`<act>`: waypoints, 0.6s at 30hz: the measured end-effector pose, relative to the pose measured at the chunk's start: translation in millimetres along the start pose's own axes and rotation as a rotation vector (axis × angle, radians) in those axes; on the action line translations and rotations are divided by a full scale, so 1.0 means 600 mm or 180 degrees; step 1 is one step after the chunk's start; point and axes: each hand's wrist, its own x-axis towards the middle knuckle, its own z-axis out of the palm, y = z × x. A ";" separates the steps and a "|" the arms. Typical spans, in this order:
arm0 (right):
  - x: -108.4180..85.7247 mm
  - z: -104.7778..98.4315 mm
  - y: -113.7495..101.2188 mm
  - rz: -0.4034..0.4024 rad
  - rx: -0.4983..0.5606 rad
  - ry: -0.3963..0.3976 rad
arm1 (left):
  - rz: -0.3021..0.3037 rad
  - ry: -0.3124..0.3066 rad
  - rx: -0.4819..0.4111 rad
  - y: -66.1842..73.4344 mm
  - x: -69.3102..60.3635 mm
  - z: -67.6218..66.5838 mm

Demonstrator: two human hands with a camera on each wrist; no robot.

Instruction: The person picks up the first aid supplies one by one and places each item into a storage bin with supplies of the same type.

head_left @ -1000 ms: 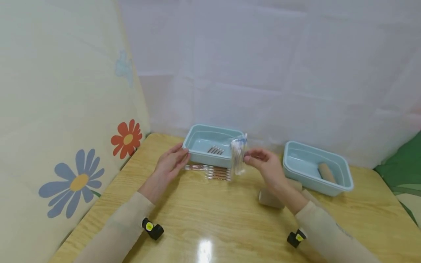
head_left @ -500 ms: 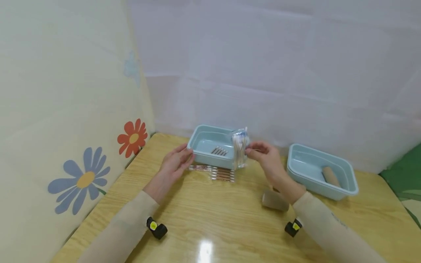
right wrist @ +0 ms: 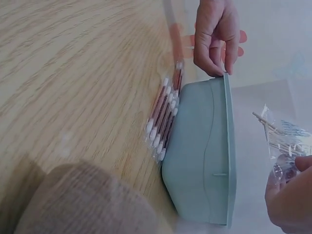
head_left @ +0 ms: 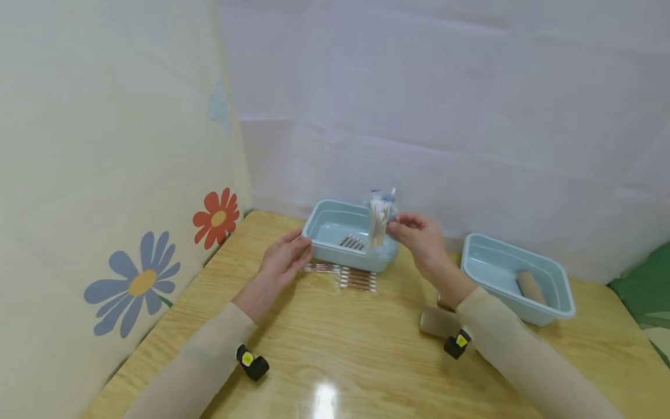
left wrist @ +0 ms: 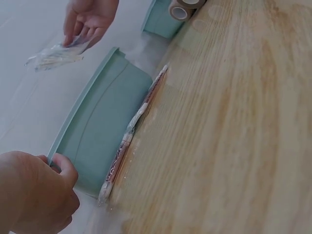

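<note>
My left hand (head_left: 280, 256) pinches the left rim of a light blue plastic bin (head_left: 340, 254), as the left wrist view shows too. My right hand (head_left: 419, 234) holds a clear bag of cotton swabs (head_left: 380, 218) above the bin's right end. White tips and pale sticks show through the bag (right wrist: 287, 134) in the right wrist view. Inside the bin lie several brown-stemmed swabs (head_left: 353, 242) side by side. Clear packs of similar brown swabs (head_left: 358, 279) lie on the table against the bin's front.
A second blue bin (head_left: 489, 256) stands to the right with a tan roll (head_left: 531, 288) in it. More tan rolls (head_left: 437, 322) lie under my right forearm on the wooden table (head_left: 314, 343). A white sheet (head_left: 419, 87) hangs close behind the bins.
My right hand has raised the bag of swabs, from in front of the bin's right corner to over it. My left hand stays at the rim. The whole view has shifted slightly.
</note>
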 end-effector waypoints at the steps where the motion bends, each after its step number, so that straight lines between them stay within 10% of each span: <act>1: 0.004 0.003 0.001 0.0039 0.0077 0.0025 | 0.0001 0.0009 0.0007 0.000 0.000 0.000; 18: 0.052 0.022 0.026 0.0347 0.0458 0.0298 | 0.0031 0.0055 -0.0024 -0.004 0.000 -0.002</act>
